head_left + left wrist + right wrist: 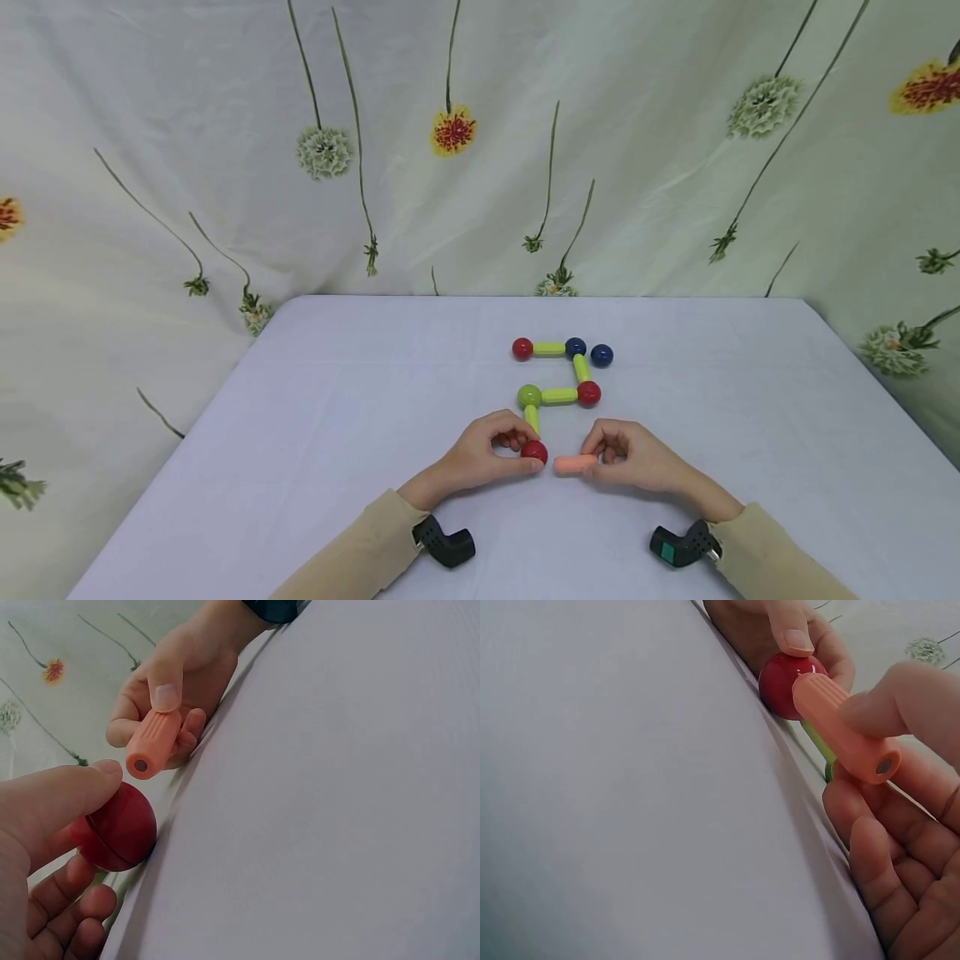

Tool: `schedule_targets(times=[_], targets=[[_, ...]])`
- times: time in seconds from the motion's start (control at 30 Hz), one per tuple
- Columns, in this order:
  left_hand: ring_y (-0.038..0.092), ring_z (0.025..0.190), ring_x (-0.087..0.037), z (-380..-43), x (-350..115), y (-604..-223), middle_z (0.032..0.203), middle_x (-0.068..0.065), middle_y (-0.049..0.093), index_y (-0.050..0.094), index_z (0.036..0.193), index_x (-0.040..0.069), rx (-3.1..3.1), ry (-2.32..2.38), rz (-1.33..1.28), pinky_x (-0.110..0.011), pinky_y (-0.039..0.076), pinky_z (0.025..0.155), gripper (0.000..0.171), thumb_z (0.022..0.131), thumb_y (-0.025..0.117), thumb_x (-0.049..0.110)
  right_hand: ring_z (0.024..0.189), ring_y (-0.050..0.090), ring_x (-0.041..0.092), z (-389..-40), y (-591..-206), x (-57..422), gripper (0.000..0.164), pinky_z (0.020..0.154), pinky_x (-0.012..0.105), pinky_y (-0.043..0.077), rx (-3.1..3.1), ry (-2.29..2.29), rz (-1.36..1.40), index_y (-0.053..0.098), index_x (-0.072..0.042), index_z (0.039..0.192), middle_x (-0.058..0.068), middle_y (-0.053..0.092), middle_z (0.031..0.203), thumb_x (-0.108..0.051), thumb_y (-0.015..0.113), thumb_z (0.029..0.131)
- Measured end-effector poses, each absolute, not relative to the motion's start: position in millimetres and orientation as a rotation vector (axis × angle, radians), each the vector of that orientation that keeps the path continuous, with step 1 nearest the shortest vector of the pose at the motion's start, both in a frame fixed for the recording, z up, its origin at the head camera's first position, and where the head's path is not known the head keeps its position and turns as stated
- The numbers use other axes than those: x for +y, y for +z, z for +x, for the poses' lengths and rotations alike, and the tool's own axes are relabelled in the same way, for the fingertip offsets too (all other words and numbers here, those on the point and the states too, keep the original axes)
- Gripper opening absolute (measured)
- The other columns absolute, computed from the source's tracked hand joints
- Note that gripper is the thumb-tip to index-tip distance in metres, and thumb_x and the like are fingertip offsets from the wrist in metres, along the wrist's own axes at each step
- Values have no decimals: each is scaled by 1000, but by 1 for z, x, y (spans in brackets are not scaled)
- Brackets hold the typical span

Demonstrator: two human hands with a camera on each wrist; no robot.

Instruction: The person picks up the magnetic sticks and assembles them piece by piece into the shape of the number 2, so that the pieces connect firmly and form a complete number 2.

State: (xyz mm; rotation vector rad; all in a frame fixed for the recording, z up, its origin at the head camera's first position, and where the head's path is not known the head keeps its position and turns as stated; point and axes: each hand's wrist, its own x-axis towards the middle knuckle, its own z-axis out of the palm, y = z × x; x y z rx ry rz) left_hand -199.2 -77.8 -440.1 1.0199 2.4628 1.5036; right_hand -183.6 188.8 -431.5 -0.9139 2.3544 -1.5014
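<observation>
My left hand [487, 450] pinches a red ball [534, 452] between thumb and fingers. From that ball a yellow-green rod [532, 419] leads back to a green ball [529, 396]. Just to the right, my right hand [637, 457] holds an orange magnetic rod [575, 464] by its right part. The rod is ribbed, with a small grey disc set in its end [141, 766]. In the head view a narrow gap separates the rod's left end from the held red ball.
The zigzag chain continues behind the hands through a red ball [588, 393] and a blue ball [576, 347] to another red ball [522, 348]. Beside it lies a loose blue ball [602, 356]. A flowered cloth [637, 150] hangs behind the white table [360, 367].
</observation>
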Motion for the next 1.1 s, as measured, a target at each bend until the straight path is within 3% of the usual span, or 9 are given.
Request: schedule_targets(times=[0.87,1.1], targets=[[54,81,-13,-200,-77,-441,87,6,58,67,100,16,2462,1497,1016,-24,47,73,25,78,77,23,66,50,8,-186,-436,189,16,58,20,43,2336,-1567,-862,63,-8,95,7,63,88,-12,72,83],[55,83,-30,-184,-74,-413,89,-10,60,66,100,2,2451,1496,1002,-32,48,74,25,78,75,8,65,51,9,-185,-436,188,15,59,20,44,2348,-1563,-850,65,-8,96,6,64,87,-14,71,84]])
